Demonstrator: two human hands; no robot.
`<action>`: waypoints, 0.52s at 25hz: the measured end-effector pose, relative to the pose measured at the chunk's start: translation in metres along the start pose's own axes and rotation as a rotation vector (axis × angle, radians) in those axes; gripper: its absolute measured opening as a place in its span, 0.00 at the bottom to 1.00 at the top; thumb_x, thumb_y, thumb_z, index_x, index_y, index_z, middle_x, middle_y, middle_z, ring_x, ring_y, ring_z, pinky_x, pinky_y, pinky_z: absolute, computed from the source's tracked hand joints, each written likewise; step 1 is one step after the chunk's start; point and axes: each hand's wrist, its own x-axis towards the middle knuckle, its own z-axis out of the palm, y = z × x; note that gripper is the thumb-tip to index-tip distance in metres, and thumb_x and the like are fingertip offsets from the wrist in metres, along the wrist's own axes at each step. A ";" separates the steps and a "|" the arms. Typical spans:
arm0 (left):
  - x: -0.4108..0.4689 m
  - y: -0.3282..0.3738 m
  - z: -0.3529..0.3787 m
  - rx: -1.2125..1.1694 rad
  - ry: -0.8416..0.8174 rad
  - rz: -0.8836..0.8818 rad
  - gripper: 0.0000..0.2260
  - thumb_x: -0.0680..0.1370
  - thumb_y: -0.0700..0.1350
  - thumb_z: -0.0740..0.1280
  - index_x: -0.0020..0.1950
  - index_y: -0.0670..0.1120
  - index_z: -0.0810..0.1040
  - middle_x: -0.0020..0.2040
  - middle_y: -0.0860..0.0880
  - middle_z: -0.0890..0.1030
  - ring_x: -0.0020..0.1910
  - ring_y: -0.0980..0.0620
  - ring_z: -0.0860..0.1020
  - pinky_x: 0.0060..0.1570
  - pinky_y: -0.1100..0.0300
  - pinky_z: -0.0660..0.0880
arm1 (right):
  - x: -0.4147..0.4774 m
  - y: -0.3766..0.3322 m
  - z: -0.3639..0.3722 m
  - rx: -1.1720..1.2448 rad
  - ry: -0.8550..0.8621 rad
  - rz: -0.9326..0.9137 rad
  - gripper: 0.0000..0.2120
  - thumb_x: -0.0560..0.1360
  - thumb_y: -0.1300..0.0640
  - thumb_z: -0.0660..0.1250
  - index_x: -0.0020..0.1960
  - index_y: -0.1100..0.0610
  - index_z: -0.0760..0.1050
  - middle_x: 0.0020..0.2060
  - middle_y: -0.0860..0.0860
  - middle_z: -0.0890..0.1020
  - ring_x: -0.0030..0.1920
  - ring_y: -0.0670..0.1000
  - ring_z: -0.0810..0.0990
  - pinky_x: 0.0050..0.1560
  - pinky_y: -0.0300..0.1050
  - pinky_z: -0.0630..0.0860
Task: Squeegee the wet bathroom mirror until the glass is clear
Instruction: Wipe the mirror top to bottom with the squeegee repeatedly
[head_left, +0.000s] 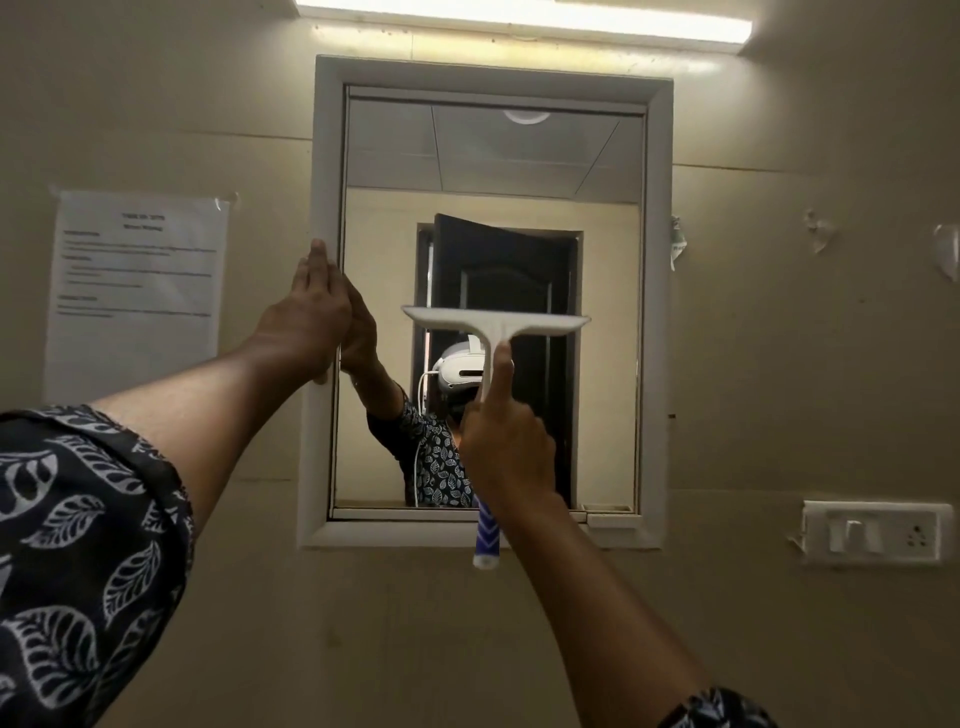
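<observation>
On the beige wall (156, 130) hung a white-framed mirror (608, 291). The left hand (311, 312) lay flat on its left frame. The right hand (506, 447) gripped the squeegee (493, 325), blade across the middle of the glass.

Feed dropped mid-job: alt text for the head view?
The right hand grips a white squeegee by its blue-striped handle, blade level before the middle of a white-framed wall mirror. The left hand rests flat on the mirror's left edge; a printed sheet hangs further left.
</observation>
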 end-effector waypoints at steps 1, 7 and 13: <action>0.000 0.000 0.000 -0.002 -0.001 -0.001 0.52 0.68 0.34 0.75 0.76 0.35 0.38 0.76 0.38 0.35 0.77 0.40 0.41 0.74 0.47 0.58 | -0.010 0.003 0.006 -0.005 -0.001 0.012 0.36 0.78 0.56 0.59 0.73 0.47 0.35 0.38 0.52 0.77 0.34 0.47 0.76 0.37 0.43 0.77; 0.000 -0.001 0.001 -0.002 0.007 0.001 0.50 0.69 0.34 0.74 0.76 0.35 0.38 0.76 0.38 0.35 0.77 0.40 0.41 0.74 0.48 0.58 | -0.072 0.017 0.019 -0.038 -0.094 0.019 0.39 0.79 0.55 0.57 0.71 0.43 0.27 0.55 0.55 0.76 0.44 0.48 0.76 0.39 0.37 0.72; 0.001 -0.001 0.001 0.009 0.001 -0.001 0.50 0.69 0.34 0.74 0.76 0.35 0.38 0.76 0.38 0.35 0.77 0.39 0.41 0.74 0.48 0.57 | -0.133 0.026 0.023 -0.034 -0.263 0.095 0.45 0.78 0.55 0.57 0.63 0.39 0.17 0.36 0.47 0.73 0.31 0.44 0.71 0.35 0.38 0.74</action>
